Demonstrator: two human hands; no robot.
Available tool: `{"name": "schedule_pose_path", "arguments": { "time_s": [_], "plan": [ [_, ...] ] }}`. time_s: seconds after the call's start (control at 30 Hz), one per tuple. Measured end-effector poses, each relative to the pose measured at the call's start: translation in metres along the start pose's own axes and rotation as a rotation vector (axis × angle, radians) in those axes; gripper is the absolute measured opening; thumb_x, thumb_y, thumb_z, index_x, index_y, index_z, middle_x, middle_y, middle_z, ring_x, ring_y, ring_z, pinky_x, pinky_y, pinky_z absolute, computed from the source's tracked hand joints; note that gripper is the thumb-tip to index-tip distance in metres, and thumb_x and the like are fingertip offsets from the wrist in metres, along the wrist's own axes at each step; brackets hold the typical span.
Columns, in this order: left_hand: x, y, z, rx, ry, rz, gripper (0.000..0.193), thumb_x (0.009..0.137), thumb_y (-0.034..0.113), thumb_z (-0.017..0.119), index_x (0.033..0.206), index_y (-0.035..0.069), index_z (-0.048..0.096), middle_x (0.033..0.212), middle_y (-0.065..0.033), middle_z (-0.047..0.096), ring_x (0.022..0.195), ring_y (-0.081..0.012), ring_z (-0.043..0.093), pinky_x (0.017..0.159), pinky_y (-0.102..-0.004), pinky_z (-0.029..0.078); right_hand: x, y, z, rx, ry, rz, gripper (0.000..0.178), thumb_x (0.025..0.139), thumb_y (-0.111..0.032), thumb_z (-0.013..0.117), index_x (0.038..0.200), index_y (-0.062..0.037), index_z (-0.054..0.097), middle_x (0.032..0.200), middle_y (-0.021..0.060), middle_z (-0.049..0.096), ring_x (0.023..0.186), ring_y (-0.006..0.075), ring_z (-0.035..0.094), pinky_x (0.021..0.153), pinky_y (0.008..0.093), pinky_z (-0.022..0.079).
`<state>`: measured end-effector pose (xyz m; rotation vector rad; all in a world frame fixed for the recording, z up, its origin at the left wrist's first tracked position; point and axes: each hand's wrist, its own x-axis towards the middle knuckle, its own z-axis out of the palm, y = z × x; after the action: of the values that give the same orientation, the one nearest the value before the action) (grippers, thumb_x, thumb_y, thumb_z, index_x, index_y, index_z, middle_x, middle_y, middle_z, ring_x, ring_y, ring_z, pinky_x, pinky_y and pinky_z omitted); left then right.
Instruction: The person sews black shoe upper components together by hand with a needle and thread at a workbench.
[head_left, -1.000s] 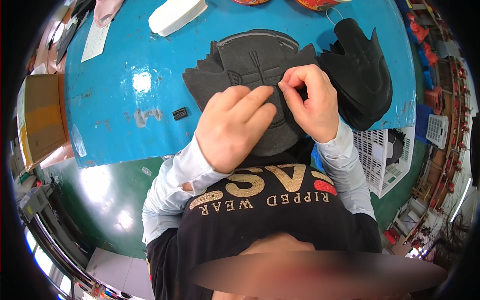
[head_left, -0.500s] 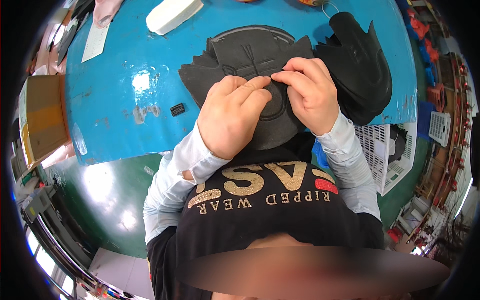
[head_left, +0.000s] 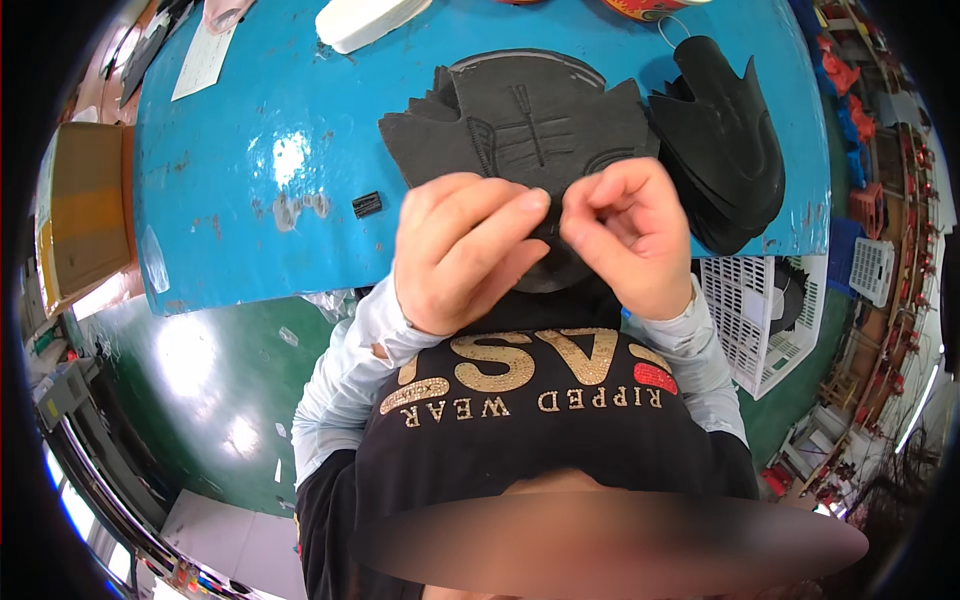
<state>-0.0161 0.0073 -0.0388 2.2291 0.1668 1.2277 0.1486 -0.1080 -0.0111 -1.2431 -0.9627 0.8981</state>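
A stack of flat black shoe-upper pieces, with moulded lines and jagged side edges, lies at the table's near edge in front of me. My left hand is raised over its near part, thumb and fingertips pressed together. Close beside it, my right hand has its fingers curled in toward the thumb. A small gap parts the two hands. Whatever is between the fingertips is too small or hidden to make out. On the right lies a second stack of curved black pieces. A small black ribbed bundle rests left of my hands.
The blue table carries a white block-like pack and a paper slip at the back. A cardboard box stands at its left. Below the right edge sits a white plastic basket with black pieces inside.
Both hands have drawn back toward me, off the middle of the stack, and come slightly apart. The right fingers have curled in more. The view has shifted a little.
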Motion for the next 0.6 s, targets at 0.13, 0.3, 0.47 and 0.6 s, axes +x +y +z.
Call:
{"name": "schedule_pose_path", "arguments": {
  "time_s": [0.13, 0.3, 0.47, 0.6],
  "plan": [
    [-0.005, 0.006, -0.014, 0.389, -0.218, -0.108, 0.041, 0.066, 0.018, 0.082, 0.104, 0.010, 0.070, 0.104, -0.0025, 0.064, 0.095, -0.0237, 0.059, 0.077, -0.0348, 0.046, 0.026, 0.000, -0.007, -0.522, 0.062, -0.160, 0.021, 0.086, 0.003, 0.070, 0.100, -0.0025, 0.054, 0.087, 0.0077, 0.066, 0.078, 0.0163, 0.066, 0.072, 0.0281, 0.052],
    [-0.007, 0.000, -0.014, 0.383, -0.218, -0.111, 0.041, 0.066, 0.021, 0.082, 0.103, 0.011, 0.070, 0.107, -0.0013, 0.063, 0.098, -0.0230, 0.059, 0.080, -0.0350, 0.046, 0.041, 0.011, 0.002, -0.763, -0.022, -0.318, 0.023, 0.081, 0.003, 0.070, 0.097, -0.0049, 0.055, 0.082, 0.0078, 0.063, 0.073, 0.0256, 0.063, 0.068, 0.0356, 0.050],
    [-0.004, 0.000, -0.016, 0.353, -0.237, -0.139, 0.043, 0.067, 0.019, 0.081, 0.107, 0.010, 0.069, 0.106, -0.0015, 0.061, 0.097, -0.0218, 0.059, 0.079, -0.0352, 0.046, 0.043, 0.015, 0.005, -0.830, -0.012, -0.376, 0.024, 0.078, 0.005, 0.069, 0.094, -0.0059, 0.055, 0.078, 0.0063, 0.062, 0.072, 0.0274, 0.061, 0.067, 0.0379, 0.048],
    [0.009, 0.001, -0.014, 0.393, -0.288, -0.186, 0.044, 0.071, 0.019, 0.079, 0.112, 0.009, 0.068, 0.107, -0.0012, 0.059, 0.095, -0.0205, 0.058, 0.078, -0.0341, 0.046, 0.043, 0.016, 0.004, -0.822, -0.008, -0.366, 0.023, 0.076, 0.005, 0.070, 0.091, -0.0060, 0.057, 0.079, 0.0059, 0.062, 0.072, 0.0272, 0.061, 0.067, 0.0379, 0.048]
  ]
}}
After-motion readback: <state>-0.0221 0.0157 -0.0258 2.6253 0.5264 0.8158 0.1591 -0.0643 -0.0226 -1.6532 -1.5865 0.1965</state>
